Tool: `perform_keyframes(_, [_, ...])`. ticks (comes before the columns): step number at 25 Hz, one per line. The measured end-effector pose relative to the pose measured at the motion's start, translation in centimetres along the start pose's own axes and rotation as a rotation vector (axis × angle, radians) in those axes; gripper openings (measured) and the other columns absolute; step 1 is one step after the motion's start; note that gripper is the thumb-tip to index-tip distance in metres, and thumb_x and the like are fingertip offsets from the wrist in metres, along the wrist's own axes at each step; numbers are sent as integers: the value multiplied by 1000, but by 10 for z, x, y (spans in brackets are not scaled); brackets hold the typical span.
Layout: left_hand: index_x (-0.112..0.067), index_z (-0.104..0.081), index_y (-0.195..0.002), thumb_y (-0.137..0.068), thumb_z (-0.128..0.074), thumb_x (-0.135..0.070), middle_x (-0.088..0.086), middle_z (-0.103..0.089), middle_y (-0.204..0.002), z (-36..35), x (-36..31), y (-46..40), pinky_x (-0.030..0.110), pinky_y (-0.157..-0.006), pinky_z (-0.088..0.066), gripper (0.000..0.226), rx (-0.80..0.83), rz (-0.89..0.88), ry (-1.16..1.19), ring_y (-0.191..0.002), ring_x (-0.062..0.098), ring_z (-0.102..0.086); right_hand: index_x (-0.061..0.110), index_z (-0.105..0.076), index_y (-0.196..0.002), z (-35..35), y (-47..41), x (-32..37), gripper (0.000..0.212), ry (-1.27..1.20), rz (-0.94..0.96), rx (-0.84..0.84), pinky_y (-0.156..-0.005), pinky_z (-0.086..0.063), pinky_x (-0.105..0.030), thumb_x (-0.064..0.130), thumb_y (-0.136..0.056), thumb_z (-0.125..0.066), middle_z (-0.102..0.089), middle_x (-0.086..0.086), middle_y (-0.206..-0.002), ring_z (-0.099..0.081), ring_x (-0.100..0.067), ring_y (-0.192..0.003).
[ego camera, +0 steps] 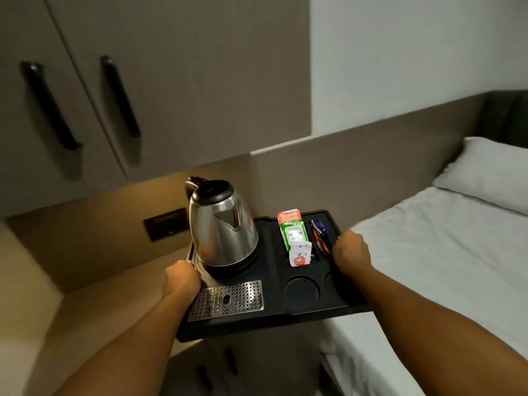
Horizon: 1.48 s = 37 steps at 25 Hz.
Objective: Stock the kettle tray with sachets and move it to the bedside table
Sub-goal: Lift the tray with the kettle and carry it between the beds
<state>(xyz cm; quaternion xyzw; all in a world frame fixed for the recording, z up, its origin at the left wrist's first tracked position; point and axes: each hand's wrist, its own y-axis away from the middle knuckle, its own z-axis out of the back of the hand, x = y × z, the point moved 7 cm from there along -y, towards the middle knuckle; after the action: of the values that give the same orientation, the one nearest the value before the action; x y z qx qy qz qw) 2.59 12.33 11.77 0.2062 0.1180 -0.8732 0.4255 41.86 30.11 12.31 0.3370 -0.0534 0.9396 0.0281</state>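
With sachets (295, 238) stocked, left hand (181, 277) and right hand (351, 251) grip the tray (274, 287) edges, carrying it; next, lower it level onto the tabletop (114, 304)

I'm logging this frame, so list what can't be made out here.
Head view only:
- Print on the green sachet and red sachet: blurred.
- Second cup recess: hidden under the right hand.
- Tray left edge: covered by the left hand.
- Kettle handle: mostly behind its body.
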Motion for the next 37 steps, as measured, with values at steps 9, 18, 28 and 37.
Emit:
perform_keyframes(9, [5,-64,-106,-99,-40,-18,26,-65,-113,-141,-303,200,41,-86,-48,33,281,-639,-59,-107,42,-60,1,-61,-87,265,62,-301,15,57,-422,-389,-67,-47,-37,5,-85,-47,-65,-25,-99,-63,-41,-86])
perform_keyframes(18, [-1,-64,-105,-97,-44,-22,26,-64,-111,-297,-594,461,38,-74,-46,31,518,-861,145,-96,44,-61,1,-63,-88,493,91,-576,15,123,-794,-642,-64,-45,-34,3,-88,-48,-67,-22,-97,-61,-36,-80])
perform_keyframes(28, [2,-65,-98,-96,-43,-11,26,-66,-106,-476,-873,639,40,-77,-48,26,583,-1034,57,-98,44,-62,-4,-66,-95,647,-36,-821,17,96,-921,-728,-68,-47,-35,6,-89,-54,-67,-24,-101,-64,-40,-88])
perform_keyframes(37, [-6,-57,-76,-95,-45,-12,26,-67,-91,-722,-1164,719,35,-65,-41,23,634,-1083,55,-85,43,-63,-11,-63,-93,726,-275,-1084,25,7,-992,-712,-69,-43,-34,13,-94,-55,-66,-29,-102,-63,-43,-94])
